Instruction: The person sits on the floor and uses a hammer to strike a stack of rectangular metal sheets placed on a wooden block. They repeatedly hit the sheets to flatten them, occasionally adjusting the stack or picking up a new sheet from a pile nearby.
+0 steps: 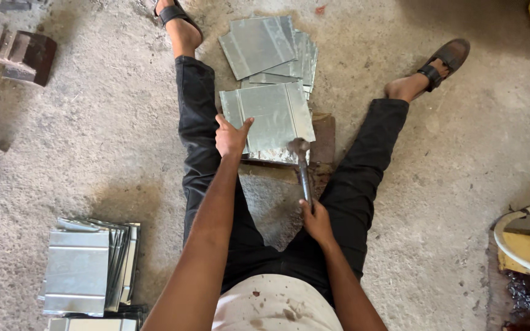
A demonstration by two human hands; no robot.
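We see a dull grey sheet-metal panel (274,116), faintly shiny, a dark rusty metal hammer (302,168), more bright metal sheets (84,270) stacked, and a rough, gritty concrete floor (437,184).

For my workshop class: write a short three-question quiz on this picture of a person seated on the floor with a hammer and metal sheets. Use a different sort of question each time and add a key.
1. True or false: the left hand presses on the metal sheet that lies between the legs.
2. Which hand grips the hammer? A) left B) right C) both
3. Fill in: the hammer's head rests at the sheet's ____ edge, the one closest to the person.

Key
1. True; it lies flat at the sheet's left corner.
2. B; the right hand holds the handle's end.
3. Near; a second pile of sheets lies beyond, and a third stack beside the left leg.
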